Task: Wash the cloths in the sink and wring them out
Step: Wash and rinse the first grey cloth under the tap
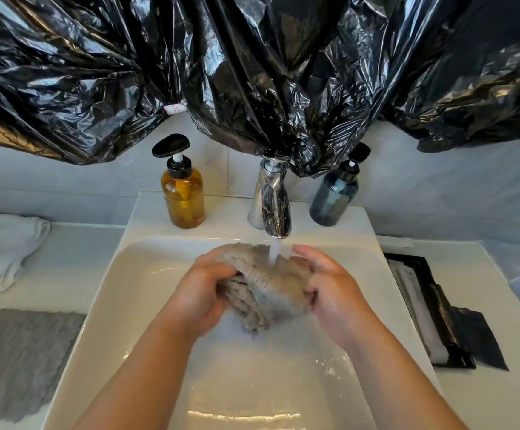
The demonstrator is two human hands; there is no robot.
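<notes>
- Running from the chrome tap point(275, 200), water point(275, 252) lands on a bunched beige fluffy cloth point(271, 283) held over the white sink point(147, 274).
- The left grip point(203, 293) clenches the cloth's left side; the right grip point(330, 287) curls round its right.
- A flat grey cloth point(20, 361) lies on the desk point(75, 243), near left.

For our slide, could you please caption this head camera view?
Left hand and right hand hold a bunched grey cloth under the running tap above the white sink.

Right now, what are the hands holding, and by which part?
Both hold one bunched grey cloth under the running tap: the left hand grips its left end, the right hand its right end.
</notes>
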